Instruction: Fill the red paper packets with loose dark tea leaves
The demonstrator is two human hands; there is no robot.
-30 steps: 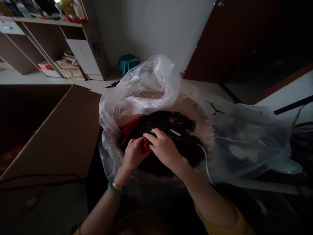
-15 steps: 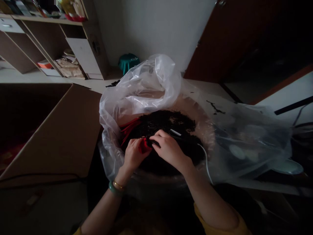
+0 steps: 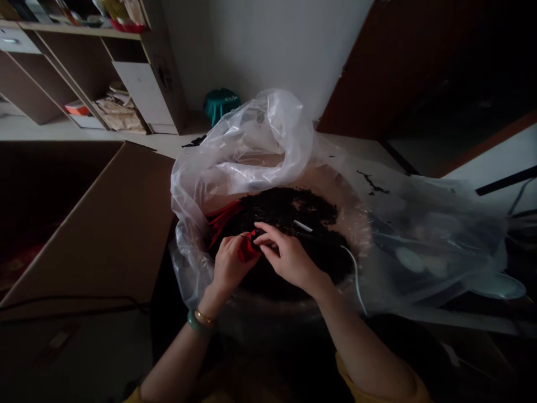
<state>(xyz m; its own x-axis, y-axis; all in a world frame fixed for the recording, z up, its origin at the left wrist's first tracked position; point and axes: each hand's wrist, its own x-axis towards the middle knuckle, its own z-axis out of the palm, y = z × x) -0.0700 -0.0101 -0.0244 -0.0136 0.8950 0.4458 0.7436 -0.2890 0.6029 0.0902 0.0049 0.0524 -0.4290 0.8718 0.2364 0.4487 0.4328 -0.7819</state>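
Within the spread plastic bag (image 3: pixel 290 120), over the dark heap (image 3: pixel 272 204), the right hand (image 3: pixel 289 256), its grip unclear, could press too hard and tip what the left hand (image 3: pixel 229 266), grip closed, holds: a small red packet (image 3: pixel 246 255).

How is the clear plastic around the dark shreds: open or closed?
Open: the clear plastic gapes wide, leaving the dark shreds exposed.
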